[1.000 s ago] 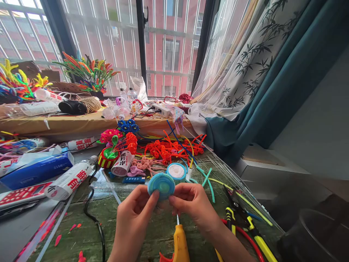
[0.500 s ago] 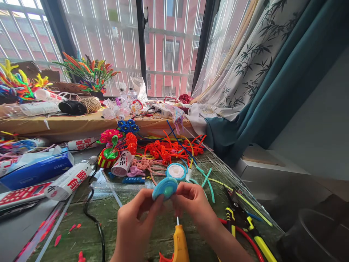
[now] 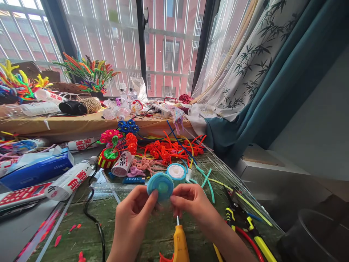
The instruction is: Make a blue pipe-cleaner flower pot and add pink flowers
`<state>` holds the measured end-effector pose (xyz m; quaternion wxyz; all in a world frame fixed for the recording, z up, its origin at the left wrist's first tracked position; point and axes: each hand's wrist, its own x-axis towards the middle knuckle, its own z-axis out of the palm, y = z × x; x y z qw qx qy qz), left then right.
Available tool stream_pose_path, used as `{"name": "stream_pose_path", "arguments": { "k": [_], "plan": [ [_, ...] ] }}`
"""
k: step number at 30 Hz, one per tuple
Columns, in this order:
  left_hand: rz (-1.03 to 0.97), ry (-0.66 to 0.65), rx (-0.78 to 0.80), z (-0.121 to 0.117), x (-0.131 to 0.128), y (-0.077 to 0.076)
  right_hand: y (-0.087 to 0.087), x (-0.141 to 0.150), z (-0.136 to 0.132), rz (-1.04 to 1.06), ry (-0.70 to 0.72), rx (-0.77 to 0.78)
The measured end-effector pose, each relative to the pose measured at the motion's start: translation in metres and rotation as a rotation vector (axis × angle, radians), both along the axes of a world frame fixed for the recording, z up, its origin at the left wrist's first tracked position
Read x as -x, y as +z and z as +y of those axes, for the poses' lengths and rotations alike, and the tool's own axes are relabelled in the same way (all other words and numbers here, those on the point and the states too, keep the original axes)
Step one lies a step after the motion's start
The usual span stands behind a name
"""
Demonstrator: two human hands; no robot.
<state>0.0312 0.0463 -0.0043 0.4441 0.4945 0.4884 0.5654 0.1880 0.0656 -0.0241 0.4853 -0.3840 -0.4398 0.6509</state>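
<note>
Between thumb and fingers, my left hand [image 3: 133, 211] holds a round, flat blue disc [image 3: 160, 186] that looks coiled from fuzzy pipe cleaner. Its face is turned toward me, with a paler spot in the middle. My right hand [image 3: 191, 200] is closed at the disc's right edge, thumb and bent fingers pinching there; part of those fingertips is hidden. Just behind the disc stands a turquoise round pot [image 3: 176, 171] with a white filling. Below my hands, a yellow glue gun [image 3: 180, 242] points its metal nozzle up toward them.
Red pipe-cleaner flowers [image 3: 166, 149] lie behind the pot. On the right are yellow-black pliers [image 3: 240, 214] and loose turquoise pipe cleaners [image 3: 208, 182]. A plastic bottle [image 3: 73, 178], a blue tissue pack [image 3: 38, 169] and a black cable [image 3: 94, 218] lie on the left.
The disc has shifted slightly left and tilted, so more of its flat face shows. My left hand moved a little left with it; my right hand stays at nearly the same spot.
</note>
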Motion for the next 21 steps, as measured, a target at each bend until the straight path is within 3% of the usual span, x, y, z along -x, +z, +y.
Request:
{"name": "stream_pose_path", "arguments": {
  "k": [8,15,21],
  "plan": [
    [0.028,-0.043,-0.066,0.004,0.003,-0.009,0.001,0.003,0.0,-0.036,-0.04,0.01],
    [0.049,-0.116,0.016,0.002,0.0,-0.009,0.0,0.003,0.001,-0.103,-0.145,-0.004],
    [0.032,-0.293,0.084,0.012,0.004,-0.018,0.001,0.0,0.001,-0.152,-0.254,-0.127]
  ]
}}
